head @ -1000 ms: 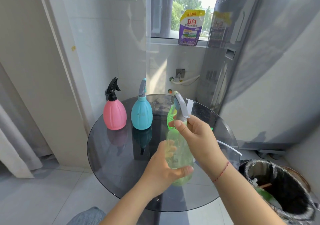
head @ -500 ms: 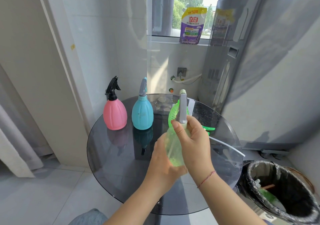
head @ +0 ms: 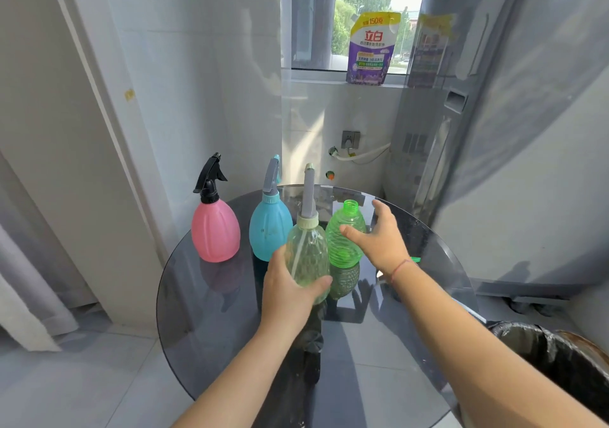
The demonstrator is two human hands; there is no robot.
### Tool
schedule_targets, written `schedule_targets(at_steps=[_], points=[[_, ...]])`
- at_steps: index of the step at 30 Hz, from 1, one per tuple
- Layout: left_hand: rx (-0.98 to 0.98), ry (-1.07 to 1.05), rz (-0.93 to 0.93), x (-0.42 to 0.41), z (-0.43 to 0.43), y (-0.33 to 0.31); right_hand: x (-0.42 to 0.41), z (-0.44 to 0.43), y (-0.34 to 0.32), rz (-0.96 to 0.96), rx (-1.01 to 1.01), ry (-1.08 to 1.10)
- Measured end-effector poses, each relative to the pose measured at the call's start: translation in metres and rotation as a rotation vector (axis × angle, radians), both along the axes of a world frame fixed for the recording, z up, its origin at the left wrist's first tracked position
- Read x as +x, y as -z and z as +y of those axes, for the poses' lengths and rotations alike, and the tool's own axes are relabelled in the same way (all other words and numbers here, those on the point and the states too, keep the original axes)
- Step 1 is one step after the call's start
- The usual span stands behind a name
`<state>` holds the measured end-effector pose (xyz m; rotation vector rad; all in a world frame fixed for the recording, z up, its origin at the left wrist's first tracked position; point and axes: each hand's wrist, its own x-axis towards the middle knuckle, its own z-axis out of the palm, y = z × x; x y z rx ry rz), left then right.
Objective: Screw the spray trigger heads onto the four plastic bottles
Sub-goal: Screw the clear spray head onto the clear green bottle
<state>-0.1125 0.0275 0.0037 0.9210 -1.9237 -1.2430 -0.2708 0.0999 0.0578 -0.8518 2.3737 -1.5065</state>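
A round table (head: 211, 328) of dark smoked glass stands on pale floor tiles, close to white wall panels, a window sill and a grey appliance (head: 494, 131). A detergent pouch (head: 371, 48) leans on the sill; a bin (head: 560, 365) lined with black plastic sits off the table's right edge. Along the far edge stand a ribbed pink bottle (head: 216, 235) with a black trigger head and a blue bottle (head: 268, 231) with a grey one. The left hand (head: 290, 296) wraps the pale, clear faceted bottle (head: 306, 256), capped with a grey trigger head (head: 309, 193). Just beside it stands a ridged bright green bottle (head: 344, 240), neck bare. The right hand (head: 382, 240) is spread wide at that bottle, holding nothing.
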Motion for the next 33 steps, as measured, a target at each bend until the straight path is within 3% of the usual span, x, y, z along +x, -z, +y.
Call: schedule_targets(at_steps=[9,21,33], points=[[0.033,-0.024,-0.021,-0.019,-0.007,0.007,-0.014,-0.034,0.021,0.065,0.114,0.010],[0.059,-0.002,-0.016,-0.055,0.000,-0.004,0.017,0.042,-0.006,0.094,-0.128,0.141],[0.014,-0.077,-0.113,-0.106,-0.014,-0.020,0.054,0.066,0.024,0.099,0.041,-0.032]])
